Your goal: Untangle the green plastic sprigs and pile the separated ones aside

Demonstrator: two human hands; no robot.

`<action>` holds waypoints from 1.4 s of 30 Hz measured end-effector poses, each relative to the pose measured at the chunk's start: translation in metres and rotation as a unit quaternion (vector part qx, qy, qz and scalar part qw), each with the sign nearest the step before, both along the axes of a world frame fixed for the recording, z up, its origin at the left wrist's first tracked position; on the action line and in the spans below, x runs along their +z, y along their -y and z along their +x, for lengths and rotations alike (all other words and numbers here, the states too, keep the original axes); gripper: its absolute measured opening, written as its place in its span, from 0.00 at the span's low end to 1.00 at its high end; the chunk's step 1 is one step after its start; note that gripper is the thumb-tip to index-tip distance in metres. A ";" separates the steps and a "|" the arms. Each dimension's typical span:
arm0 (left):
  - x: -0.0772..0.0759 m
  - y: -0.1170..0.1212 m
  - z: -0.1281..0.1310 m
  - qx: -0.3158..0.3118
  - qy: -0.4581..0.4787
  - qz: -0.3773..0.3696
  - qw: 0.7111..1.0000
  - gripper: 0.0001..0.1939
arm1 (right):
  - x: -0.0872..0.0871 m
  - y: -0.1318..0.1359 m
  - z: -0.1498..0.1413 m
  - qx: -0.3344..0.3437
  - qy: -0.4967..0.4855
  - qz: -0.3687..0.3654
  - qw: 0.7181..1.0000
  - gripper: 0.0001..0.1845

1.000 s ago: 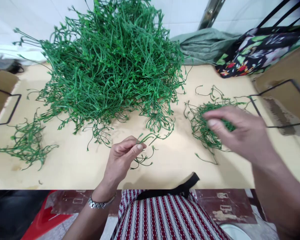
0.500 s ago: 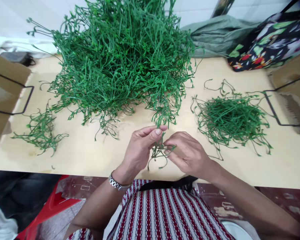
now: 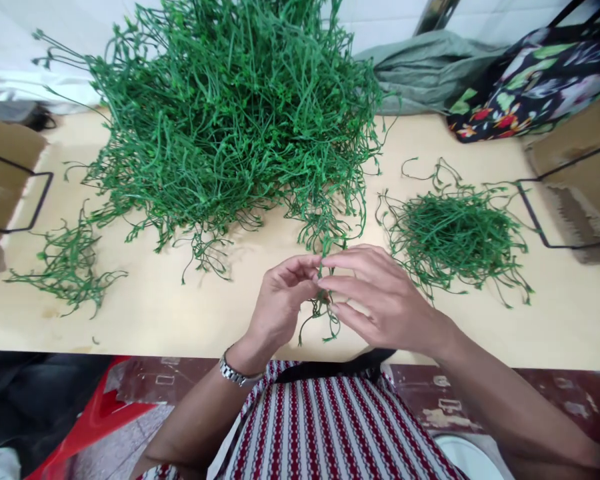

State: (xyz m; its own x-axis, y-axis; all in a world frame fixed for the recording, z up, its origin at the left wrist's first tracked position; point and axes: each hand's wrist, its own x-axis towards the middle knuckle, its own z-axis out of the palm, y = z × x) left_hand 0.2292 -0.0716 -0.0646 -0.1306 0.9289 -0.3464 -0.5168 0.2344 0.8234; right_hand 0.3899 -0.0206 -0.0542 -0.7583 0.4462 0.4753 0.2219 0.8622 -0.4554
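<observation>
My left hand pinches a small bunch of thin green garlic chive stems with buds at their tips, just above the table's front part. On the other side, the fingers of my right hand are curled about the same stems, thumb low and fingertips meeting those of the left. Loose ends dangle below both hands. Directly beyond them rises a large heap of garlic chive stems. To the right lies a smaller, neater pile, and at the left a little scattered pile.
Cardboard boxes with black wire frames stand at the left and right ends of the table. A floral bag and a grey-green cloth lie at the back right. A red stool shows below left.
My right hand has shifted up and left, its fingers now more extended against the left fingertips. The left hand keeps its pinch on the stems. The whole view has shifted slightly.
</observation>
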 end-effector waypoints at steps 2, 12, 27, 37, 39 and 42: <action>-0.001 -0.001 0.002 -0.001 0.002 0.001 1.000 0.12 | -0.005 -0.001 -0.004 -0.014 0.009 0.064 0.998 0.09; -0.003 -0.004 0.001 0.019 -0.010 -0.002 1.000 0.07 | -0.034 0.012 0.012 -0.055 -0.006 0.136 0.989 0.09; -0.016 0.005 0.014 0.027 -0.215 0.150 0.965 0.02 | 0.006 0.005 0.004 -0.038 -0.079 -0.004 0.996 0.15; -0.013 0.009 0.018 0.063 -0.200 0.152 0.966 0.02 | -0.029 0.002 -0.013 -0.057 0.019 -0.129 0.990 0.32; -0.014 0.008 0.018 0.069 -0.194 0.156 0.966 0.02 | -0.030 0.004 -0.012 -0.041 0.023 -0.168 0.985 0.34; -0.014 0.006 0.019 0.080 -0.180 0.167 0.966 0.03 | -0.030 0.005 -0.013 -0.019 0.025 -0.232 0.972 0.35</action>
State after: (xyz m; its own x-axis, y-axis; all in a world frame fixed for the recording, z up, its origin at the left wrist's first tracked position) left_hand 0.2485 -0.0780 -0.0789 -0.3379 0.9390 0.0642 -0.1901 -0.1348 0.9725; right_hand 0.3770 -0.0259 -0.0843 -0.7535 0.6325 0.1795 0.2818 0.5573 -0.7810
